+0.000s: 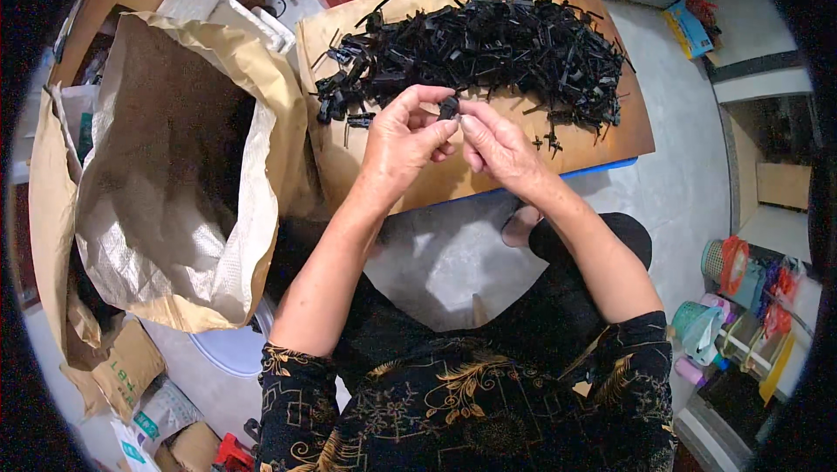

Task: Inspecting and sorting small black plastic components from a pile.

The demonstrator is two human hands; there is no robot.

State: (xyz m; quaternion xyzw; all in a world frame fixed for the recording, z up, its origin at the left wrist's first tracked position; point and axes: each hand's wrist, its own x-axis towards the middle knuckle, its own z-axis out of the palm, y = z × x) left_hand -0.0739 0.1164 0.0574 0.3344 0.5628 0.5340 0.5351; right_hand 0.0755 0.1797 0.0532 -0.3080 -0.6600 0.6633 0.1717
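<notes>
While both hands meet over the near edge of the pile, one small black plastic piece (448, 108) is being worked between the fingertips. Left hand (405, 136): thumb and forefinger pinch the piece from its left side. Right hand (501, 145): thumb and forefinger close on its right side, other fingers curled in. Piece is held just above the tabletop (632, 128); fingers cover much of it, so its exact form is not readable.

Progress, as judged from this view: handling of this single piece appears mid-step. Bulk of the stock looks outstanding: a broad heap of black plastic parts (488, 49), thin stems jutting out, spans the far part of the tabletop. A few small loose black bits (553, 142) lie apart from the heap, near the right hand; whether finished, scrap or strays, cannot tell. No separate finished group can be made out.

Large paper sack (292, 123), white woven lining, stands open left of the tabletop. Its deeper interior is in shadow; cannot tell whether any completed pieces are inside. Completed count: undetermined.
</notes>
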